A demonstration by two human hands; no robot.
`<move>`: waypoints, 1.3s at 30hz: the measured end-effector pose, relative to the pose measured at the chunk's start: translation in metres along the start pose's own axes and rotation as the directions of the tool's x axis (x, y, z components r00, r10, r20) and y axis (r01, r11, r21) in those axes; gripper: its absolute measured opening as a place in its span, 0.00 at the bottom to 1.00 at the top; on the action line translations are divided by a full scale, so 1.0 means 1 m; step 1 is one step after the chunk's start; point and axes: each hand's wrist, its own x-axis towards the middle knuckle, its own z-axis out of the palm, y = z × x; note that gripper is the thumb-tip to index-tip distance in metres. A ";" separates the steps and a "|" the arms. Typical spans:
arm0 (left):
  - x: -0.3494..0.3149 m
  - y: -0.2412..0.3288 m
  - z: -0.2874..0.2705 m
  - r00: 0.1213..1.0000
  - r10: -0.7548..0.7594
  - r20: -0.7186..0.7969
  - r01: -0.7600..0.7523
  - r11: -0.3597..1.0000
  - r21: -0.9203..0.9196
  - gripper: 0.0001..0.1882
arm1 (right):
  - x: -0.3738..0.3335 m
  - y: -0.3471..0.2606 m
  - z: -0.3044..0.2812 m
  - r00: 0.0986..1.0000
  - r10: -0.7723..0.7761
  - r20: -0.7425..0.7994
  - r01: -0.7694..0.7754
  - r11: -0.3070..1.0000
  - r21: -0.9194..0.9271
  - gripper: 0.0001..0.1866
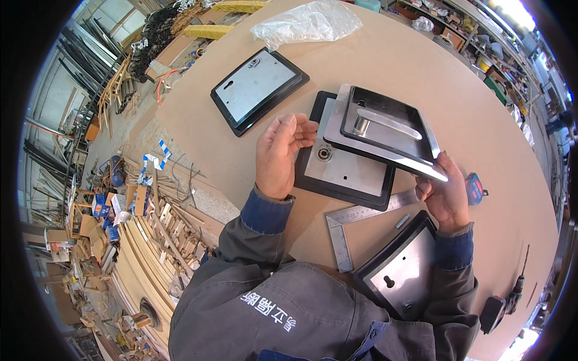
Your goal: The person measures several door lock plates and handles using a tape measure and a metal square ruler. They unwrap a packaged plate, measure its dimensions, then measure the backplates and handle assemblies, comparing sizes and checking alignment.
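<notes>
The lever plate (388, 124) looked metal — smooth and glossy. The bag (308, 24) was shiny, wrinkled plastic; the tabletop (500, 138) looked smooth and matt — the jacket (241, 289), dull cloth.

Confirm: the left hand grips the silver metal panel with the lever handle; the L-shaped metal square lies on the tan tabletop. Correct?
Wrong hand: the head view shows the right hand gripping the silver metal panel with the lever handle. The L-shaped metal square lies on the tan tabletop.
</notes>
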 end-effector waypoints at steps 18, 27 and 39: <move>0.005 0.002 -0.016 0.991 -0.133 0.006 0.129 0.976 0.176 0.22 | -0.008 0.020 0.035 0.949 0.071 0.308 -0.015 0.983 -0.181 0.30; 0.006 -0.002 -0.021 0.992 -0.108 0.068 0.082 0.947 0.310 0.32 | -0.006 0.021 0.036 0.963 0.142 0.230 -0.052 0.931 -0.361 0.25; 0.008 -0.004 -0.022 0.993 -0.103 0.063 0.080 0.952 0.296 0.34 | -0.011 0.013 0.044 0.988 0.096 0.122 -0.004 0.800 -0.600 0.20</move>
